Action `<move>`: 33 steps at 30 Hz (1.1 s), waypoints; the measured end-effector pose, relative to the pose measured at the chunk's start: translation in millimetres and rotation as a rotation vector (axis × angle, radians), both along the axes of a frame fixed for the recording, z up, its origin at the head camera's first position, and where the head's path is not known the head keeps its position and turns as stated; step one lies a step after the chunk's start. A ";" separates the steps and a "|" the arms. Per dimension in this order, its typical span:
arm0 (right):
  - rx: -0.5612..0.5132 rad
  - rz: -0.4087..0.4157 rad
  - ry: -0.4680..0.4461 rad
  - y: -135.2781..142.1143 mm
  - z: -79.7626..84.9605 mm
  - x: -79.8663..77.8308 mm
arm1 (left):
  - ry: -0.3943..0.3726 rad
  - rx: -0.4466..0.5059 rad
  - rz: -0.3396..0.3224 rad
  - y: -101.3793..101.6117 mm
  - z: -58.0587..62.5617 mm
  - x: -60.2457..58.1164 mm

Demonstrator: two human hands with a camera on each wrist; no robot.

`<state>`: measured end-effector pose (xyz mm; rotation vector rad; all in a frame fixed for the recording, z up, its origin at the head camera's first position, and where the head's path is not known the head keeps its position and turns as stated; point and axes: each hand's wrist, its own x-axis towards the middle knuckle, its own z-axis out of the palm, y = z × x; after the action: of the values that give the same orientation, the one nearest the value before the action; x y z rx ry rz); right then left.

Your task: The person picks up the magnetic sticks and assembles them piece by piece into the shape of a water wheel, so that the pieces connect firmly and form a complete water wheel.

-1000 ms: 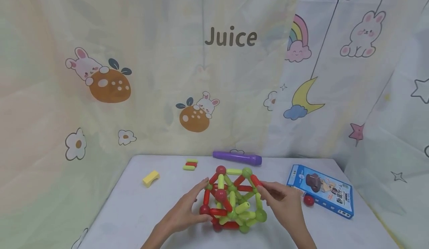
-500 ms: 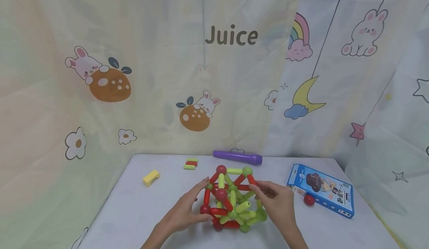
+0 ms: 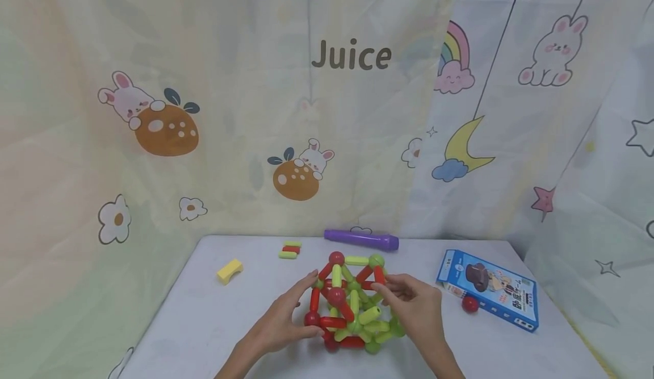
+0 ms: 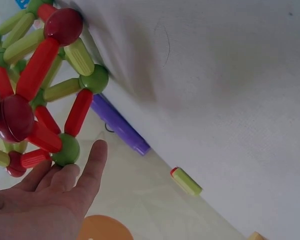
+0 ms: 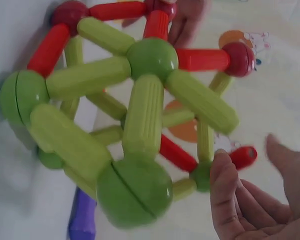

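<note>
A cage-like model of magnetic rods and balls (image 3: 335,296), red and light green, stands at the front middle of the table. My left hand (image 3: 281,319) holds its left side, thumb low near a red ball, fingers higher up. In the left wrist view the fingers (image 4: 92,165) reach up by a green ball (image 4: 66,150). My right hand (image 3: 416,305) has a red magnetic rod (image 3: 378,275) between thumb and index finger. That rod hangs from the upper green ball (image 3: 376,261). Its free end shows in the right wrist view, close to the index finger.
Three short loose rods (image 3: 289,250) lie at the back, left of a purple microphone-shaped tube (image 3: 361,240). A yellow arched block (image 3: 230,272) sits on the left. To the right are a blue box (image 3: 493,288) and a loose red ball (image 3: 470,304). A printed curtain (image 3: 245,112) hangs behind.
My right hand has moved left, and the red rod has swung from slanting outward to hanging nearly straight down. The left hand and the rest of the model keep their place.
</note>
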<state>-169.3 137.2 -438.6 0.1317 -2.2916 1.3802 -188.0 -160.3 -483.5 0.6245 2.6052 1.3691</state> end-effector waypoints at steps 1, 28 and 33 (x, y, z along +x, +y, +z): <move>0.012 0.001 0.010 5.1 -0.1 -0.9 | 0.000 0.001 -0.002 0.2 -0.3 -0.2; 0.644 -0.069 -0.417 179.5 -63.4 -46.5 | -0.022 0.002 -0.002 -0.2 -2.1 -1.5; 0.548 -0.091 -0.428 190.2 -70.9 -48.7 | -0.029 0.003 0.008 0.2 -1.3 0.2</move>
<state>-218.0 327.4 -509.5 -0.1094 -2.9442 0.7524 -187.8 -160.1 -484.7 0.5911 2.5862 1.3739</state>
